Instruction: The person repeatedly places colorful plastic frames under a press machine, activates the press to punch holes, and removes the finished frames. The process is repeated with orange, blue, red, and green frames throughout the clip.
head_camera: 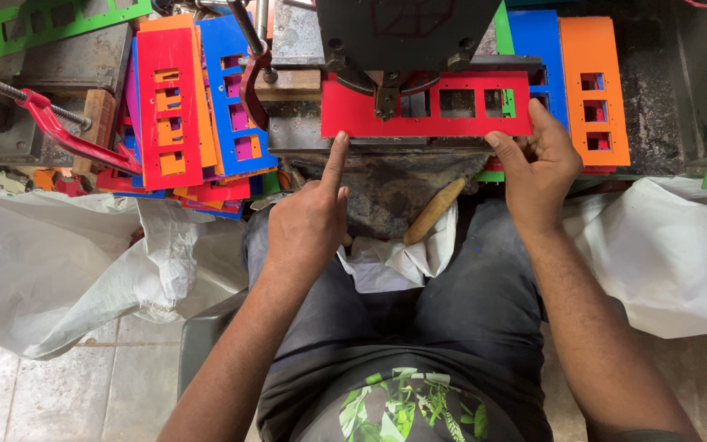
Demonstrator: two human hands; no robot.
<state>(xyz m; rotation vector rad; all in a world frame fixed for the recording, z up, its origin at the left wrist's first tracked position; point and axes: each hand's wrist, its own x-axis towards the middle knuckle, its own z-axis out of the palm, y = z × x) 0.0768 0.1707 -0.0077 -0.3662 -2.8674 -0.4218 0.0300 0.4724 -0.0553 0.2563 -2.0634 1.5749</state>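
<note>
Under the dark press head, a flat red plastic panel with rectangular cut-outs lies on the metal bed. The right hand pinches its right end; the left hand presses one extended forefinger on its lower left edge. Left lies a heap of red, orange and blue punched panels; right, a stack of blue and orange ones.

A bright red flat plastic panel with rectangular cut-outs lies under the dark grey metal press head. A stack of plastic panels at the left mixes red, orange, blue, purple and pink. Blue and orange panels lie at the right, with a green one at the top left. The sacks are white. The clamp is red. The shirt shows a green leaf print on grey.
</note>
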